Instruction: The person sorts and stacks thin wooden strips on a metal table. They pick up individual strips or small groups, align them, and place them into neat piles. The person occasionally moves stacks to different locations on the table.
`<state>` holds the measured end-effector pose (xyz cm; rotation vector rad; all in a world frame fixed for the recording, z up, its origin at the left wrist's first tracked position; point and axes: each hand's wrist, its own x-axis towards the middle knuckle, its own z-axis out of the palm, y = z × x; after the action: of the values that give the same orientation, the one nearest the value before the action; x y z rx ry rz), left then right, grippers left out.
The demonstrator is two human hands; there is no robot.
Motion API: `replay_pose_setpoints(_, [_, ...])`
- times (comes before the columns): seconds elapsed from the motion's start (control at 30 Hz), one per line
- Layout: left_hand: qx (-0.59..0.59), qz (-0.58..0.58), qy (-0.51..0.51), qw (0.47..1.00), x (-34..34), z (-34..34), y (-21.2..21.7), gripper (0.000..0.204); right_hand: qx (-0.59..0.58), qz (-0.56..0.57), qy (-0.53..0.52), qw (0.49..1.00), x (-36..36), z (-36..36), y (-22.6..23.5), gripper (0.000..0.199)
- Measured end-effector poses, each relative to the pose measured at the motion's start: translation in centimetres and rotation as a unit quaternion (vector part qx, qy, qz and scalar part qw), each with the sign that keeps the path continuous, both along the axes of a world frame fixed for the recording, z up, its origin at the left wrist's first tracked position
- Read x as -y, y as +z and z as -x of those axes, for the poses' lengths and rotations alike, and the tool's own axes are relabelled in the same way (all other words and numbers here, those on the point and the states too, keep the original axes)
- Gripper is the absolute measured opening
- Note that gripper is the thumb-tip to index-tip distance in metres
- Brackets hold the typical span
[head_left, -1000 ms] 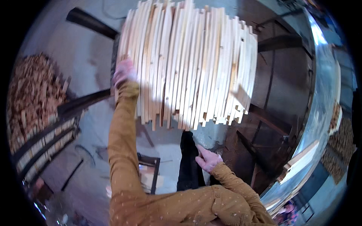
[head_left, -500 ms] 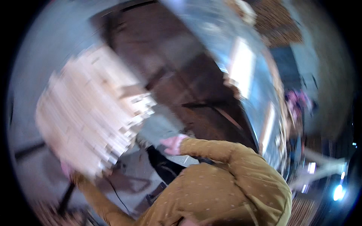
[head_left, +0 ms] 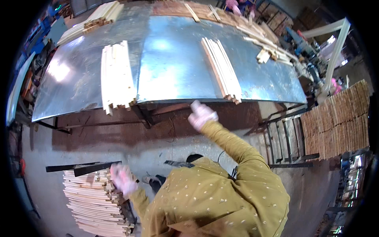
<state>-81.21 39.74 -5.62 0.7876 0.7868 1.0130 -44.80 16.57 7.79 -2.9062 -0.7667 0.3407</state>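
- Head view: right hand [head_left: 203, 115] partly open, empty, near right wood strips [head_left: 222, 70]; left hand [head_left: 123, 180] blurred by near-left stack [head_left: 91, 202], grip unclear.
- Strips likely stiff, light singly; grasp at 2 ends.

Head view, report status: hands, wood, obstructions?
Right hand near closest strip bundle on metal table, nothing visibly held. Left hand at wood stack, contact unclear. Dark bars along stack's table side.

Turned to the right, with the stack of wooden strips [head_left: 92, 201] now at lower left, no longer straight ahead. Faced now the metal-topped table [head_left: 173, 83], earlier only at right rim. Moved the left hand [head_left: 124, 180] to the stack's corner, beside a dark bar [head_left: 97, 168]. Stretched the right hand [head_left: 202, 115] forward, near the table's edge.
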Motion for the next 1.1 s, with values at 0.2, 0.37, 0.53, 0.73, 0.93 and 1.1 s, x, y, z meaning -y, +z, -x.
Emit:
replay_pose_setpoints(0.2, [-0.149,-0.149,-0.288,0.934,12.5,-24.0,8.5,0.051,0.012,0.064,-0.245,0.967,11.7,-19.2,0.6,0.126])
replay_pose_setpoints(0.37, [-0.117,-0.077,-0.407,0.903,18.0,-31.6,8.2,0.053,-0.115,0.069,-0.285,0.949,10.3,-25.6,-1.1,0.116])
replay_pose_setpoints(0.53, [-0.297,-0.086,-0.425,0.851,16.2,-40.3,6.4,0.054,-0.108,0.050,-0.246,0.962,11.1,-27.4,-3.5,0.107])
replay_pose_setpoints(0.73, [-0.321,-0.175,-0.480,0.797,20.2,-57.8,3.8,0.082,-0.142,0.100,-0.231,0.957,10.9,-28.3,-2.0,0.118])
replay_pose_setpoints(0.93, [-0.561,-0.297,-0.467,0.616,21.5,-63.6,7.8,0.098,-0.235,-0.113,-0.261,0.929,13.8,-27.2,-6.2,0.114])
replay_pose_setpoints(1.1, [-0.506,-0.468,-0.451,0.568,13.2,-69.8,8.4,0.079,-0.084,-0.035,-0.218,0.972,13.4,-41.9,-8.9,0.087])
